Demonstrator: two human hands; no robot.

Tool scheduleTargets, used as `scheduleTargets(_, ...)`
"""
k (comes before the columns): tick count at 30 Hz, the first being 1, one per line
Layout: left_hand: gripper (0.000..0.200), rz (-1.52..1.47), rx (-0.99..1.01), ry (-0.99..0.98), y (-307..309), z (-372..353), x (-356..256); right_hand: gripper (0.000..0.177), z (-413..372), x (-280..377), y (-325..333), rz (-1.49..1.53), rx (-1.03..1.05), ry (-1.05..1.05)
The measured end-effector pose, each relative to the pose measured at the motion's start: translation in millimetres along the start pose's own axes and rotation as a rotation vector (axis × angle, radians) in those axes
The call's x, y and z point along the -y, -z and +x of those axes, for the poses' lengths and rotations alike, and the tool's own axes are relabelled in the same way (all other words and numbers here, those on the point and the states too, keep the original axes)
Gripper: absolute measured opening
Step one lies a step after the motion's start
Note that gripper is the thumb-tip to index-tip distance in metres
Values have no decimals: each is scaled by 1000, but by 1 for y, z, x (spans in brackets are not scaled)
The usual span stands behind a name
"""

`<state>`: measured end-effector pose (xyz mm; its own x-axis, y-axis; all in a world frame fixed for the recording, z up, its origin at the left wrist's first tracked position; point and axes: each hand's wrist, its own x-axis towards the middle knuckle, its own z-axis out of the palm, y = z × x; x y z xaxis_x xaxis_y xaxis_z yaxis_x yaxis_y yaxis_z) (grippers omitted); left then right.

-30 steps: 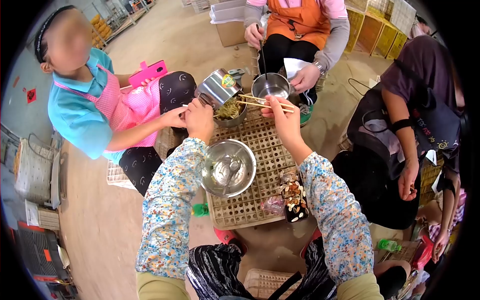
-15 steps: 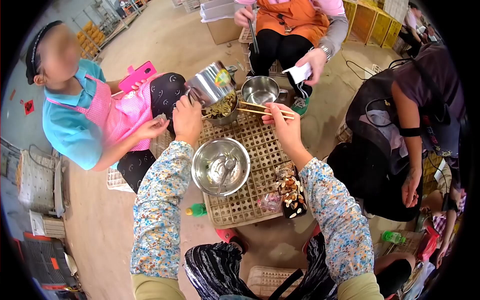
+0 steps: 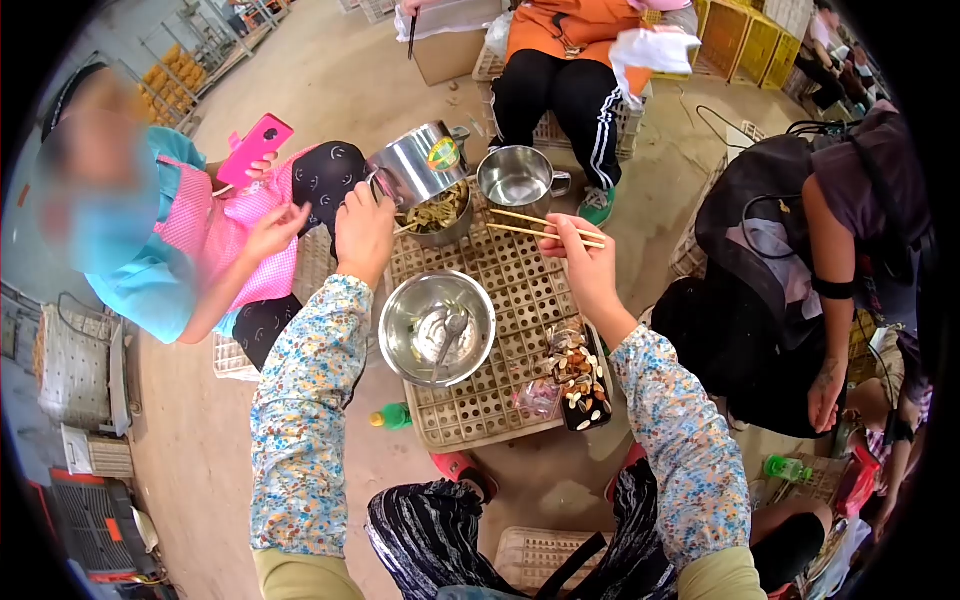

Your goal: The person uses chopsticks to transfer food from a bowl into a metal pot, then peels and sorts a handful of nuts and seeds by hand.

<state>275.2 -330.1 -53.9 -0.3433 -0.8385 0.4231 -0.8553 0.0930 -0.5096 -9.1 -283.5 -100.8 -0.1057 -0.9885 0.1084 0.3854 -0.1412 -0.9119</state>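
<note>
The left grip is closed around the handle of a steel cup with a yellow-and-green sticker, tilting it over a steel bowl of shredded, greenish-brown food. The right grip pinches a pair of chopsticks, their parted tips pointing left, near the bowl and in front of a second steel cup. Nearer the wearer, a steel basin with a spoon in it sits on a perforated plastic crate. Toward the crate's right corner lie a dark pack of nuts and seeds and, just beside it, a clear-and-pink wrapper. A green bottle is by the crate's left side. Farther left, a seated person in a pink apron holds a pink phone; across the crate sits another in an orange apron.
</note>
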Motion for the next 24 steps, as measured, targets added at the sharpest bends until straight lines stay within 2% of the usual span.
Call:
scheduleTargets(2, 14, -102, -14, 101, 3, 1, 2, 26, 3, 2, -1, -14, 11, -2)
scheduleTargets(4, 22, -290, 79, 166, 14, 5, 11, 25, 9, 0, -9, -23, 16, 2)
scheduleTargets(6, 23, -419, 196, 166, 22, 7, 21, 26, 23, -3, -28, -1, 136, 66)
scheduleTargets(7, 23, -413, 193, 151, 23, 7, 25, 26, 31, -3, -40, -10, 157, 92)
scheduleTargets(9, 26, -551, 344, 211, 22, 8, 35, 24, 50, -4, -63, 2, 202, 145)
scheduleTargets(10, 26, -543, 337, 199, 22, 7, 40, 24, 61, -6, -70, 11, 193, 154)
scheduleTargets(12, 29, -672, 364, 176, 20, 4, 53, 22, 81, -9, -84, -232, 253, 431)
scheduleTargets(13, 30, -739, 352, 144, 14, 3, 60, 22, 90, -9, -90, -226, 244, 433)
scheduleTargets(15, 30, -754, 350, 130, 8, 0, 68, 19, 104, -7, -101, -274, 234, 593)
scheduleTargets(18, 29, -781, 322, 99, 5, -2, 75, 16, 112, -4, -106, -319, 205, 633)
scheduleTargets(20, 28, -850, 251, 64, 4, -1, 76, 15, 114, -16, -106, -280, 214, 579)
scheduleTargets(22, 27, -861, 212, 65, 3, 0, 74, 16, 111, -24, -102, -333, 321, 489)
scheduleTargets(24, 26, -874, 173, 69, 4, 0, 67, 17, 101, -31, -97, -342, 355, 489)
